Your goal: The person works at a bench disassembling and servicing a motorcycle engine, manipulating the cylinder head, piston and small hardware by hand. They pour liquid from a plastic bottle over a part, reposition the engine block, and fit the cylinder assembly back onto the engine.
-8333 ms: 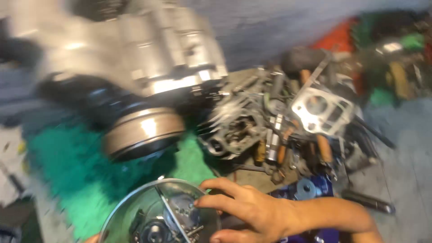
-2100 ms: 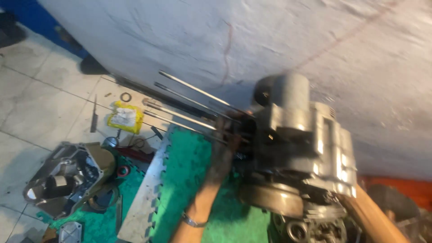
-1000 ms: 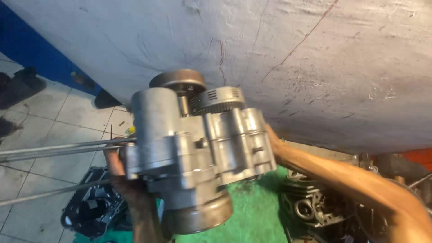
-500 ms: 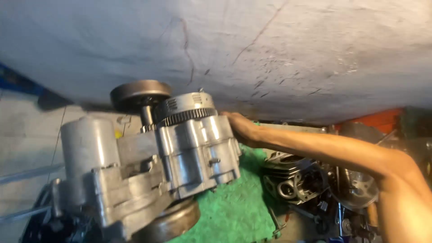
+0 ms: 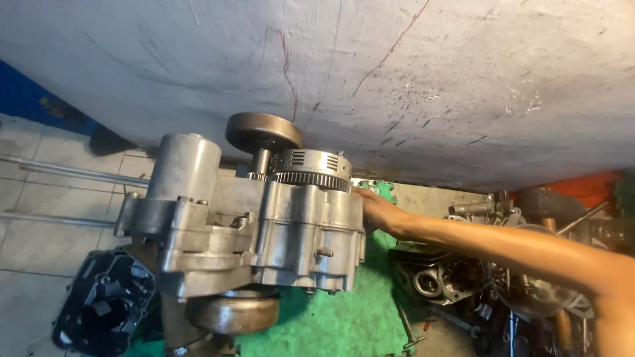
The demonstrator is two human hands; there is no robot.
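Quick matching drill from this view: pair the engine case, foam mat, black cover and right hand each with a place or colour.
1 engine case
2 foam mat
3 black cover
4 right hand

A green, under the engine
B on the tiled floor, lower left
C silver-grey, centre of view
D pressed on the engine's right side

Pairs: 1-C, 2-A, 3-B, 4-D

- The engine block (image 5: 251,231) sits on the mat (image 5: 344,324), before the wall (image 5: 397,73).
- My right hand (image 5: 380,211) touches its right side.
- More engine parts (image 5: 436,277) lie right of it.
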